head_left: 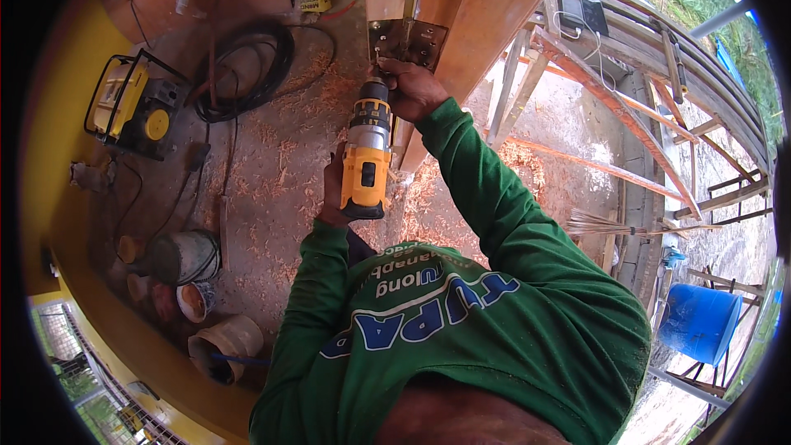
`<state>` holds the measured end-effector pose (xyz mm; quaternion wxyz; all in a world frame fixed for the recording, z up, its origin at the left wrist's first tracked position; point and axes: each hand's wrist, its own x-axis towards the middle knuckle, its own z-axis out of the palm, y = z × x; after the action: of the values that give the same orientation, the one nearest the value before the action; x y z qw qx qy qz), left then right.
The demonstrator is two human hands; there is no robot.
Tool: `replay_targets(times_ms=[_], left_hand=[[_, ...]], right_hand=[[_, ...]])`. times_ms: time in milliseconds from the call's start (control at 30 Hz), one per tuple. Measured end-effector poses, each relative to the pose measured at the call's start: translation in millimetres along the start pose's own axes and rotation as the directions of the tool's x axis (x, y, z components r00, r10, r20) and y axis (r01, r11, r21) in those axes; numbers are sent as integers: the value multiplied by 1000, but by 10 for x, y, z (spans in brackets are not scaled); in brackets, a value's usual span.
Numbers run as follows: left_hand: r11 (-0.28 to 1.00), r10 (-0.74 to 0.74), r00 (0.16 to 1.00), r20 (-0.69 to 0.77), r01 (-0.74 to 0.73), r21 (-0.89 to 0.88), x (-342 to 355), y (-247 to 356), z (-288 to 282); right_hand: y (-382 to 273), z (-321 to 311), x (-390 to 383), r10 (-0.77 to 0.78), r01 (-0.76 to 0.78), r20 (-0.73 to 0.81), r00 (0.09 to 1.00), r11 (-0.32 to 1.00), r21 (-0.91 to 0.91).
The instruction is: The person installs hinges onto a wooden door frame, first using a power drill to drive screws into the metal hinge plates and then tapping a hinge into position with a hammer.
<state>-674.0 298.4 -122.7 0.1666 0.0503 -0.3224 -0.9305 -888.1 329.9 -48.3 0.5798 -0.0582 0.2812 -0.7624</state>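
While the left hand (333, 189) grips it, the drill (367, 166) flanks the right hand (417, 91).

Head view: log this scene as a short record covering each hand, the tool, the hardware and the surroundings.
Left hand: on the yellow-and-black cordless drill, partly hidden behind it
Right hand: fingers close to the drill's front end; exact grip unclear
Tool direction: front end toward the hardware
Hardware: dark metal hinge on brown wooden boards
Floor: grey concrete, strewn with orange wood shavings
Left side: coiled black hose; yellow-and-black machine
Right side: blue cylindrical drum
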Motion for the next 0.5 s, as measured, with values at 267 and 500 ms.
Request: replay_targets(times_ms=[267,500], left_hand=[[900,-272,962,39,268,-345,50,103,102],[893,-263,964,48,262,-367,-11,48,117]], right_hand=[[45,10,16,-88,81,-88,992,994,-80],[109,-67,82,-148,124,-123,981,975,-184]])
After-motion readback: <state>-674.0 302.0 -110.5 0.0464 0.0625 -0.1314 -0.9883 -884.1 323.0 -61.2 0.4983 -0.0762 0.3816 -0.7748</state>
